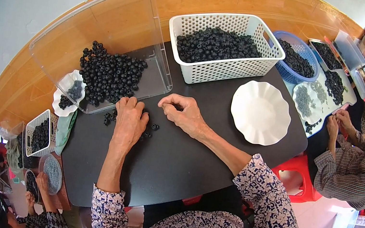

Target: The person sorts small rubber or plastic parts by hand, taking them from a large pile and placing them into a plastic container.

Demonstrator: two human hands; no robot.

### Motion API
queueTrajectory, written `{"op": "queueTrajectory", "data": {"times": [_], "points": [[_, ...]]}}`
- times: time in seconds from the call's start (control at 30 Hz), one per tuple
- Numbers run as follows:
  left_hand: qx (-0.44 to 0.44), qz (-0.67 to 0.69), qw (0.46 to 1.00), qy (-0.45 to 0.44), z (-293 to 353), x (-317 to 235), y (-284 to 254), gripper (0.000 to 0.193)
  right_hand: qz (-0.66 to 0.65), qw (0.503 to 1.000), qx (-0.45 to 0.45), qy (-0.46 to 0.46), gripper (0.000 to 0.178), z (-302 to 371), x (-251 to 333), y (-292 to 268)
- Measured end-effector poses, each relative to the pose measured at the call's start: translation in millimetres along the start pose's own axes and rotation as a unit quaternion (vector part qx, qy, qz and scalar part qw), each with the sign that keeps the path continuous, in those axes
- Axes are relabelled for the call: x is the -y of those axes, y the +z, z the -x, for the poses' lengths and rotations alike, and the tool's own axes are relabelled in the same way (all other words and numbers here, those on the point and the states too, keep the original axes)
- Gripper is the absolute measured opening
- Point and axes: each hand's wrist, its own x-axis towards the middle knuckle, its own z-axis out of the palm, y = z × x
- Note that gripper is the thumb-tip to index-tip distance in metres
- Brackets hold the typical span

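My left hand (128,121) rests at the front edge of a tipped clear plastic bin (159,76), its fingers bent down and close together. Small round black ring-like pieces (154,127) lie beside it on the dark table; whatever its fingertips hold is hidden. A heap of the same black pieces (110,74) fills the bin's lower side. To the right, my right hand (184,116) hovers over the table with thumb and forefinger curled together. Something dark shows inside that curl, too small to name.
Behind stands a white perforated basket (229,71) of black pieces. A white scalloped plate (260,113) lies right, another white dish (60,104) left of the bin. Beyond are a blue basket (312,56), a red stool (301,176) and a co-worker in a striped top (353,168).
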Motion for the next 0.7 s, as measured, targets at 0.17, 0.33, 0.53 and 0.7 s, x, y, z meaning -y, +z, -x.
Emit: {"op": "queueTrajectory", "data": {"times": [0.17,0.33,0.53,0.7], "points": [[0.002,-0.016,1.0,-0.013,1.3,-2.1,-0.2,0.022,0.008,1.0,0.004,-0.009,0.013,0.5,-0.2,0.0],[0.007,-0.027,0.999,-0.019,0.0,-3.0,1.7,0.019,0.049,0.999,0.003,-0.013,0.013,0.8,-1.3,-1.9],[-0.038,0.013,0.999,-0.021,0.0,3.6,3.8,0.015,0.041,0.999,0.005,-0.018,0.013,1.4,0.5,3.2],[-0.078,0.109,0.991,-0.016,-5.2,-0.5,2.4,0.008,0.043,0.999,0.0,-0.019,0.013,2.6,1.2,0.2]]}}
